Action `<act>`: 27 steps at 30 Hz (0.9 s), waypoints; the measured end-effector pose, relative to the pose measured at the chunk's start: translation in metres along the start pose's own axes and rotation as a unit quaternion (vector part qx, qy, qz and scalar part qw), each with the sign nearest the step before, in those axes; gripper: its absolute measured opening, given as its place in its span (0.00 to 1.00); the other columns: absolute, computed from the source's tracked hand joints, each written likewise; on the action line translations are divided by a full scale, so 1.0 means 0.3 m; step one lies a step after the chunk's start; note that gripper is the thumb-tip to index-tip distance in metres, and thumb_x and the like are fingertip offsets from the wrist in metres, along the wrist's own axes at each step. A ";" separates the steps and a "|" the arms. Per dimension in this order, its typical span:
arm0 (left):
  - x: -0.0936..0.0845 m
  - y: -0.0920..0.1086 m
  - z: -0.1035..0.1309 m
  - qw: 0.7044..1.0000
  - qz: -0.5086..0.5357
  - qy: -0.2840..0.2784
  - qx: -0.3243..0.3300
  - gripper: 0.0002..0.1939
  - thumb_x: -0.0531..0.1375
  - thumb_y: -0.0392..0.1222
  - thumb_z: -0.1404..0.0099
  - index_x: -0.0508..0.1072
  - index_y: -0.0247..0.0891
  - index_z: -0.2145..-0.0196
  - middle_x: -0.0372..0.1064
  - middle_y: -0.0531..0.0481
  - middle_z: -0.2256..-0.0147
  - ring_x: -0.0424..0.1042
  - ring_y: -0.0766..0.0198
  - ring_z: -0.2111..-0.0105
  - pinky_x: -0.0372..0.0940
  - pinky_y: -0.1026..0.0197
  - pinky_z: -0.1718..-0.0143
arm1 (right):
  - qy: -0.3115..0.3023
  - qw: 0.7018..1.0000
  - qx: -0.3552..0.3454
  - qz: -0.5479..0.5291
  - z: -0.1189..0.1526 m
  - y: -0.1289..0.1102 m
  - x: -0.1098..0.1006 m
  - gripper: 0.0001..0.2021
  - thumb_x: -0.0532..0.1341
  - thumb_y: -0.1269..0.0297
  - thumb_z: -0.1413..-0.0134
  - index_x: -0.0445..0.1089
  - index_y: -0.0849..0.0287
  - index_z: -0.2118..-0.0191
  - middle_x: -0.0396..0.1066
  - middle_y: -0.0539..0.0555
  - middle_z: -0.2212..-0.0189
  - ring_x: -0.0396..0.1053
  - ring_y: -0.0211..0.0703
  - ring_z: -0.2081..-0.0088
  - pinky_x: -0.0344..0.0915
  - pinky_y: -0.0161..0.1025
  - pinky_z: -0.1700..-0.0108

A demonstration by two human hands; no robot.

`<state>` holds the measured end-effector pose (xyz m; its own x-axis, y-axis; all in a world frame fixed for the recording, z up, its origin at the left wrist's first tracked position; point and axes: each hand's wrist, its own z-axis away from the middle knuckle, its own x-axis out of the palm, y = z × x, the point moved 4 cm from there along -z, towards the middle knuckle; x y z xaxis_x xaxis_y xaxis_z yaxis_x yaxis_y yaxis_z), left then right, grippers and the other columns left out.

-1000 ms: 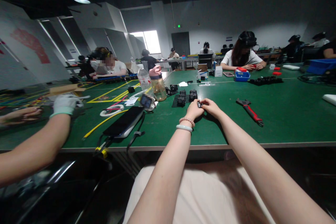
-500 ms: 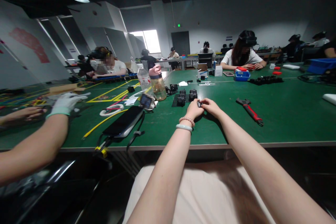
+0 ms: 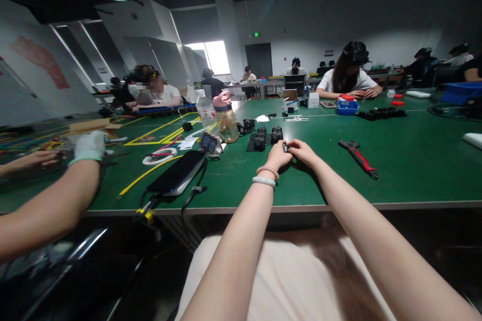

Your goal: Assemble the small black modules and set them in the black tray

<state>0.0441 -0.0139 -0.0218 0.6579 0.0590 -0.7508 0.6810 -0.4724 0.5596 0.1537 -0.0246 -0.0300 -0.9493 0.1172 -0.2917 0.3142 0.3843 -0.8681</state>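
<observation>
Both hands meet over the green table point(image 3: 324, 180) around a small black part point(image 3: 285, 148). My left hand point(image 3: 279, 154), with a beaded bracelet and a pale bangle at its wrist, is closed on the part from the left. From the right, my right hand point(image 3: 302, 153) pinches the same part; its finer shape is too small to tell. Just beyond my left hand lie several black blocks point(image 3: 259, 140) on a dark ribbed piece. An adjustable wrench point(image 3: 359, 158) with a red and black handle lies to the right of my right hand.
A bottle with a pink lid point(image 3: 226, 123), a clear bottle point(image 3: 205, 110) and a black phone-like device point(image 3: 176, 173) with cables stand or lie to the left. Another person's gloved hand point(image 3: 89, 146) is at far left. A blue box point(image 3: 347, 107) stands farther back.
The other person's gloved hand has its fingers drawn in, where they were stretched out to the right. My own hands have stayed at nearly the same place around the small black part.
</observation>
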 end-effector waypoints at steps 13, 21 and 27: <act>-0.017 0.029 0.016 0.999 -0.006 -0.010 -0.035 0.26 0.57 0.34 0.56 0.60 0.37 0.57 0.65 0.45 0.62 0.65 0.61 0.65 0.59 0.63 0.66 | 0.004 1.000 0.006 0.023 -0.002 0.013 -0.007 0.12 0.55 0.66 0.64 0.66 0.58 0.67 0.68 0.49 0.70 0.64 0.37 0.67 0.60 0.37 0.62; -0.018 0.036 0.015 0.999 -0.001 -0.013 -0.037 0.26 0.57 0.36 0.56 0.60 0.38 0.57 0.65 0.46 0.62 0.65 0.61 0.65 0.59 0.63 0.66 | 0.009 1.000 0.015 0.006 -0.004 0.023 -0.007 0.12 0.55 0.67 0.64 0.66 0.57 0.67 0.68 0.48 0.70 0.64 0.37 0.67 0.59 0.37 0.60; -0.015 0.036 0.015 0.999 -0.001 -0.016 -0.043 0.26 0.58 0.37 0.57 0.60 0.38 0.56 0.65 0.45 0.61 0.65 0.61 0.64 0.59 0.62 0.64 | 0.000 1.000 0.013 0.014 -0.002 0.018 -0.011 0.12 0.55 0.66 0.63 0.67 0.58 0.66 0.68 0.49 0.69 0.64 0.37 0.66 0.59 0.38 0.59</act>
<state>0.0471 -0.0232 -0.0140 0.6470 0.0317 -0.7618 0.7083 -0.3951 0.5851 0.1585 -0.0224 -0.0336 -0.9403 0.1275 -0.3155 0.3402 0.3574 -0.8698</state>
